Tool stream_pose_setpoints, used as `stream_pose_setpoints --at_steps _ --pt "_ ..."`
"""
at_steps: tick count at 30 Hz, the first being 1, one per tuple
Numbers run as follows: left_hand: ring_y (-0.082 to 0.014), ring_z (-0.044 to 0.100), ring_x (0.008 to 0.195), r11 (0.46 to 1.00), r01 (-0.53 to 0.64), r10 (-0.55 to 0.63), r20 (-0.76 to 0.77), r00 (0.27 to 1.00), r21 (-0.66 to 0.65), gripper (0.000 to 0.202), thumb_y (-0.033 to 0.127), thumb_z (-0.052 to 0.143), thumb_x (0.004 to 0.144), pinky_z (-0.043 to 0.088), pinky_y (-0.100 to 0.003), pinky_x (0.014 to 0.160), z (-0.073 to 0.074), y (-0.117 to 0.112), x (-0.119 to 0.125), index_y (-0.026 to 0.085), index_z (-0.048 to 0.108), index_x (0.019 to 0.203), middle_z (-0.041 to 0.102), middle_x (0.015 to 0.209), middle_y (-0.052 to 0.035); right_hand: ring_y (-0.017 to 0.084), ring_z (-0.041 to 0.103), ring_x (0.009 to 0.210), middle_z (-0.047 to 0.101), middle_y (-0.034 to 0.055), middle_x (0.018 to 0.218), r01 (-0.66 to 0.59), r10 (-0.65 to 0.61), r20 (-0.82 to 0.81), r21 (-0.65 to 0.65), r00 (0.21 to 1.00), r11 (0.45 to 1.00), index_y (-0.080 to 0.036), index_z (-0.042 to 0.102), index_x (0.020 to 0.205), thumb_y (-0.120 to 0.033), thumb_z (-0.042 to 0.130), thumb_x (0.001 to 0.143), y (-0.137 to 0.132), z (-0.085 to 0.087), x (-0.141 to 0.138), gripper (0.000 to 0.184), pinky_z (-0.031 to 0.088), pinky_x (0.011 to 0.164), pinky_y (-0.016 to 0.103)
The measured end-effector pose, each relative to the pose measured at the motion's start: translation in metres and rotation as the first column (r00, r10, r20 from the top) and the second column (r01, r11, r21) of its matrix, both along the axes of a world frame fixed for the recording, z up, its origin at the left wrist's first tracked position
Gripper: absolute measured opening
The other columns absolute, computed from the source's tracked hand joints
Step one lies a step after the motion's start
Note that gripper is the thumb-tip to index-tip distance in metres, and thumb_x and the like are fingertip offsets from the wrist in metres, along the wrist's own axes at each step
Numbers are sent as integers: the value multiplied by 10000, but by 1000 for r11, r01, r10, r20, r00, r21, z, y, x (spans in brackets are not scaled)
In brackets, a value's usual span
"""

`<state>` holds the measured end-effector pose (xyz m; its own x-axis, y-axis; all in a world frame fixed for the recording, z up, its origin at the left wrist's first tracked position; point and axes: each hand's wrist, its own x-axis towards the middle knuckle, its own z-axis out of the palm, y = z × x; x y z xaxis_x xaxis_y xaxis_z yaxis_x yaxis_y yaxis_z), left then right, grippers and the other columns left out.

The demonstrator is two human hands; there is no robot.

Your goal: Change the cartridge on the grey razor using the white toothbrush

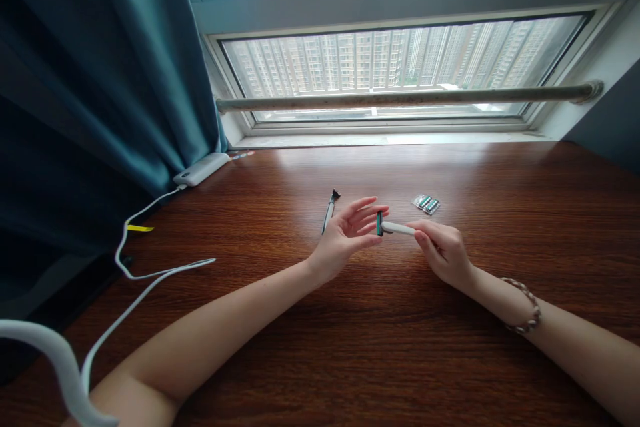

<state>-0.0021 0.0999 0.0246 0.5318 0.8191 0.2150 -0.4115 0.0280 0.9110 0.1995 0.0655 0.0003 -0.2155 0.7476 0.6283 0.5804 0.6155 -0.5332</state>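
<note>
A razor (399, 229) with a pale handle and a dark and green head is held above the table between my hands. My right hand (443, 250) pinches the end of its handle. The fingers of my left hand (347, 234) reach around the razor's head, thumb at its lower end and a fingertip near its upper end; the other fingers are stretched out. Just behind my left hand lies a second razor handle (329, 210) with a dark tip, partly covered by the hand. A clear pack of razor cartridges (427, 204) rests beyond my right hand.
The brown wooden table (375, 354) runs to a window with a metal bar (400, 99). On the left are a blue curtain (145, 60), a white power box (203, 168), its white cable (145, 276), a yellow strip (140, 228) and a curved white tube (45, 340).
</note>
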Motion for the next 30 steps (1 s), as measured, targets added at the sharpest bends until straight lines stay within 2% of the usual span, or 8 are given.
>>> stream_pose_setpoints --at_steps 5,10,14,18,21,24,27,30 --pt "-230 452 1140 997 11 -10 7 1000 -79 587 54 693 599 300 -401 998 0 -2 1 216 500 1129 543 1170 -88 135 509 577 558 31 656 111 -112 -30 -41 993 993 -147 605 898 -272 391 886 1 0 0 248 364 564 240" --pt "-229 441 1153 996 23 -23 5 1000 -83 556 75 679 627 292 -400 1006 0 -2 1 208 491 1133 526 1191 -99 127 493 556 544 23 637 51 -52 -6 -68 999 996 -150 601 891 -295 360 898 0 -2 -2 281 345 543 235" --pt "-223 470 1124 1000 -16 17 -82 996 10 591 93 697 608 312 -393 999 -4 0 0 191 471 1145 534 1178 -106 104 424 450 451 -15 505 149 -149 9 -121 989 981 -155 585 759 -340 347 904 4 -1 2 334 304 500 231" --pt "-207 479 1109 977 -119 151 -175 973 177 539 137 664 658 337 -388 986 -11 3 -1 170 448 1151 534 1169 -113 113 430 438 463 -11 464 310 -291 111 -259 950 915 -171 530 598 -407 334 896 16 4 12 427 286 484 239" --pt "-195 478 1107 955 -168 220 -205 954 245 542 146 648 676 352 -378 974 -14 6 -2 173 421 1167 539 1156 -110 131 485 492 546 -3 561 326 -296 138 -327 945 887 -172 576 745 -412 465 834 26 5 20 279 324 502 238" --pt "-190 488 1093 948 -181 242 -220 945 263 550 153 645 679 361 -373 964 -15 8 -2 180 409 1174 542 1147 -106 153 524 598 590 27 706 281 -247 149 -291 958 914 -174 613 917 -352 559 777 31 0 23 233 376 571 256" --pt "-189 497 1078 948 -181 245 -237 940 261 554 164 650 675 368 -375 954 -15 8 -2 181 404 1172 546 1138 -108 169 521 687 568 57 791 267 -222 203 -228 954 937 -183 654 901 -303 522 806 31 -7 22 203 390 644 280" --pt "-196 507 1063 950 -176 242 -249 938 259 526 176 665 659 380 -377 939 -14 7 -2 169 427 1128 558 1114 -114 173 508 701 538 60 795 272 -216 257 -210 942 939 -190 663 899 -273 506 817 31 -14 24 196 391 667 291"
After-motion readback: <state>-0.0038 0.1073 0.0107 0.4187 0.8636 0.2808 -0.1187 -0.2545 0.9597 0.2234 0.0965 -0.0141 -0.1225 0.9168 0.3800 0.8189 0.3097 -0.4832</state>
